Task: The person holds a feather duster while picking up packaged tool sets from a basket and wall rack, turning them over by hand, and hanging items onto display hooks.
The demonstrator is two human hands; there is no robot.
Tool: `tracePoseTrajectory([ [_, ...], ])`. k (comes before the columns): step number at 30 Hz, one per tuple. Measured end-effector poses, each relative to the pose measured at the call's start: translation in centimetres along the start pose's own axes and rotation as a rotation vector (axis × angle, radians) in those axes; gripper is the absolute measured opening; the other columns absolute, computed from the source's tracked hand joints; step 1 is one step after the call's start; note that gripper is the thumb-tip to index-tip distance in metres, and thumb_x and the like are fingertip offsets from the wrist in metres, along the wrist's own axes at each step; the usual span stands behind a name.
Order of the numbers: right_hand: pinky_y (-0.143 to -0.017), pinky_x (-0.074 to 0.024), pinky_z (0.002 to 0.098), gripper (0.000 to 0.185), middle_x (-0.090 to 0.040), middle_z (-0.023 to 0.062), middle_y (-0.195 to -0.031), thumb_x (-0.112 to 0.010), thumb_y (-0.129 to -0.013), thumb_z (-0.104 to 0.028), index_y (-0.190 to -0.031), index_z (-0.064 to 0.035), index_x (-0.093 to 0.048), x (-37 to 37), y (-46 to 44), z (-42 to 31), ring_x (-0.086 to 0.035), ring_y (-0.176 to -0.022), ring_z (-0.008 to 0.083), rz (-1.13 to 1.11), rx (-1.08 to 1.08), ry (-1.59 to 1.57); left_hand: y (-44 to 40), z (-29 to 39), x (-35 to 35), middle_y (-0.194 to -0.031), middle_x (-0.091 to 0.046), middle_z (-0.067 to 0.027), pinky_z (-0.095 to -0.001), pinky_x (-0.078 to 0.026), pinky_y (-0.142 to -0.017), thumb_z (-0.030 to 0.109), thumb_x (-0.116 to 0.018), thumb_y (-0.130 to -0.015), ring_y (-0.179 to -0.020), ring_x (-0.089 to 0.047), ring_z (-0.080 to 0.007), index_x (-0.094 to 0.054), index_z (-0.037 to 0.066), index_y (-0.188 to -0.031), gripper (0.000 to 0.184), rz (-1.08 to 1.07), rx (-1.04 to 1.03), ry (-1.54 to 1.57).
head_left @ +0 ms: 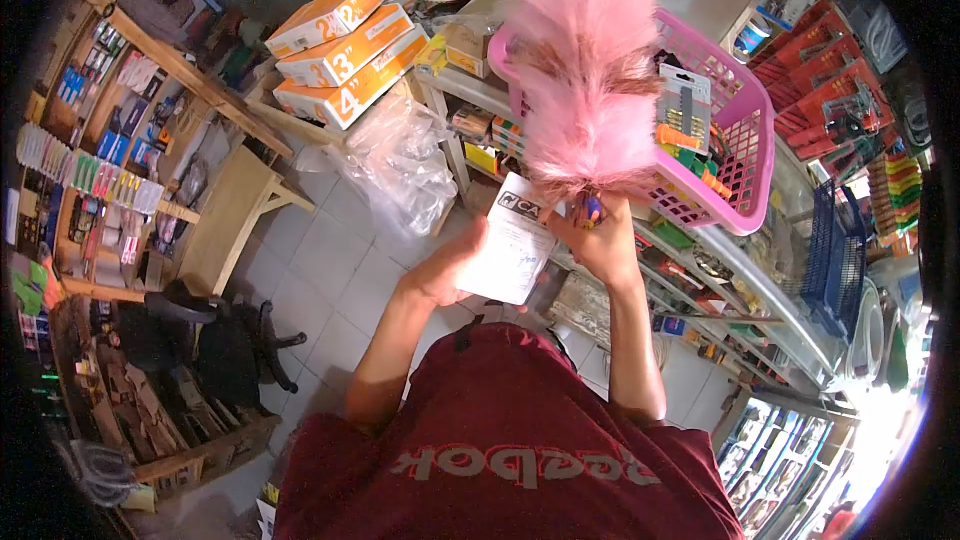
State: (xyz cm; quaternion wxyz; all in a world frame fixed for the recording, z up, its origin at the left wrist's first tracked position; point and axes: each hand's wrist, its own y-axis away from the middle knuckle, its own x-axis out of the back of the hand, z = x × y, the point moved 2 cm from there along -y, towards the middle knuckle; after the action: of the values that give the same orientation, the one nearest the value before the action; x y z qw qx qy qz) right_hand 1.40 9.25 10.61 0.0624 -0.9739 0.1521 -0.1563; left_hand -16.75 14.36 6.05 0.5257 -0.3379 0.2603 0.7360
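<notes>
My left hand (452, 262) grips a white printed packet (512, 255) along its left edge. The packet has a black logo that starts with "CA" at its top and smaller print below. My right hand (602, 245) is closed around the dark handle of a pink feather duster (585, 70), whose feathers point away from me and partly cover a pink basket. The tips of my right fingers are close to the packet's right edge; whether they touch it I cannot tell.
A pink plastic basket (745, 155) with packaged tools stands on a glass counter (770, 280) at right. Orange-and-white boxes (340, 60) are stacked ahead to the left, above a clear plastic bag (395, 165). A black chair (205, 340) and wooden shelves (130, 150) line the left.
</notes>
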Motion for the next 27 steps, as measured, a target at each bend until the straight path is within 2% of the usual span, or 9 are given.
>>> tracePoseTrajectory([
  [5, -0.042, -0.0380, 0.0248, 0.005, -0.054, 0.0009, -0.059, -0.065, -0.078, -0.005, -0.081, -0.0028, -0.064, -0.2, 0.8, 1.7, -0.047, -0.047, 0.0071, 0.079, 0.028, 0.055, -0.9, 1.5, 0.1, -0.134, -0.041, -0.0129, -0.0438, -0.049, -0.092, 0.003, -0.052, -0.088, -0.120, -0.046, -0.0245, -0.010, 0.014, -0.146, 0.073, 0.161, -0.137, -0.197],
  [7, -0.048, -0.0428, 0.0275, 0.007, -0.056, 0.0036, -0.062, -0.061, -0.079, -0.003, -0.085, -0.0018, -0.063, -0.6, 1.5, 2.5, -0.053, -0.053, 0.0101, 0.247, 0.185, 0.212, -1.5, 2.2, 0.8, -0.134, -0.041, -0.0117, -0.0410, -0.044, -0.097, 0.004, -0.053, -0.088, -0.121, -0.045, -0.0235, -0.010, 0.013, -0.147, 0.073, 0.188, -0.206, -0.282],
  [8, -0.059, -0.0467, 0.0330, 0.014, -0.060, 0.0118, -0.078, -0.057, -0.077, 0.000, -0.091, -0.0005, -0.059, -1.5, 2.2, 1.9, -0.059, -0.071, 0.0185, 0.249, 0.227, 0.202, -1.6, 2.4, 1.0, -0.135, -0.041, -0.0112, -0.0397, -0.042, -0.100, 0.004, -0.053, -0.089, -0.121, -0.045, -0.0230, -0.010, 0.013, -0.147, 0.072, 0.207, -0.242, -0.325],
  [11, -0.066, -0.0463, 0.0362, 0.021, -0.058, 0.0169, -0.095, -0.056, -0.072, 0.004, -0.093, 0.0007, -0.057, -2.4, 3.4, 1.9, -0.058, -0.083, 0.0268, 0.183, 0.449, 0.430, -0.9, 4.4, -0.3, -0.138, -0.039, -0.0105, -0.0372, -0.035, -0.105, 0.003, -0.051, -0.089, -0.126, -0.041, -0.0224, -0.012, 0.012, -0.147, 0.070, 0.107, -0.219, -0.188],
  [14, -0.069, -0.0460, 0.0382, 0.022, -0.057, 0.0187, -0.097, -0.056, -0.069, 0.006, -0.091, 0.0017, -0.056, -1.9, 3.4, 3.4, -0.057, -0.085, 0.0301, 0.060, 0.105, 0.369, 0.0, 5.3, -0.1, -0.141, -0.036, -0.0140, -0.0421, -0.035, -0.106, 0.002, -0.047, -0.092, -0.124, -0.045, -0.0262, -0.005, 0.020, -0.147, 0.072, 0.226, -0.434, -0.286],
  [18, -0.067, -0.0453, 0.0361, 0.020, -0.057, 0.0196, -0.086, -0.057, -0.070, 0.006, -0.089, 0.0028, -0.055, -2.5, 4.1, 4.4, -0.058, -0.076, 0.0307, 0.091, -0.036, 0.183, 1.0, 6.7, -1.5, -0.141, -0.033, -0.0142, -0.0425, -0.034, -0.107, 0.001, -0.048, -0.091, -0.123, -0.045, -0.0276, -0.006, 0.019, -0.147, 0.072, 0.219, -0.488, -0.333],
  [20, -0.077, -0.0473, 0.0416, 0.023, -0.059, 0.0224, -0.090, -0.058, -0.073, -0.002, -0.095, 0.0011, -0.058, -3.5, 4.3, 2.3, -0.059, -0.084, 0.0383, 0.042, 0.352, 0.253, 1.1, 6.5, -0.6, -0.141, -0.034, -0.0133, -0.0414, -0.033, -0.107, 0.001, -0.049, -0.091, -0.125, -0.042, -0.0270, -0.009, 0.016, -0.146, 0.070, 0.253, -0.502, -0.414],
  [25, -0.087, -0.0454, 0.0442, 0.033, -0.058, 0.0251, -0.107, -0.054, -0.072, 0.000, -0.104, -0.0004, -0.059, -3.0, 2.8, 5.8, -0.057, -0.101, 0.0407, -0.096, -0.317, 0.237, 0.8, 6.1, -1.0, -0.141, -0.033, -0.0119, -0.0386, -0.033, -0.106, -0.004, -0.048, -0.088, -0.129, -0.036, -0.0234, -0.010, 0.009, -0.146, 0.071, 0.477, -0.618, -0.700],
  [27, -0.080, -0.0465, 0.0426, 0.027, -0.058, 0.0254, -0.099, -0.054, -0.073, 0.000, -0.099, 0.0013, -0.058, -2.4, 2.9, 5.5, -0.058, -0.091, 0.0382, -0.020, 0.081, 0.182, 0.2, 6.2, -1.7, -0.140, -0.034, -0.0123, -0.0384, -0.036, -0.103, -0.005, -0.047, -0.088, -0.128, -0.038, -0.0230, -0.010, 0.009, -0.146, 0.070, 0.474, -0.637, -0.701],
])
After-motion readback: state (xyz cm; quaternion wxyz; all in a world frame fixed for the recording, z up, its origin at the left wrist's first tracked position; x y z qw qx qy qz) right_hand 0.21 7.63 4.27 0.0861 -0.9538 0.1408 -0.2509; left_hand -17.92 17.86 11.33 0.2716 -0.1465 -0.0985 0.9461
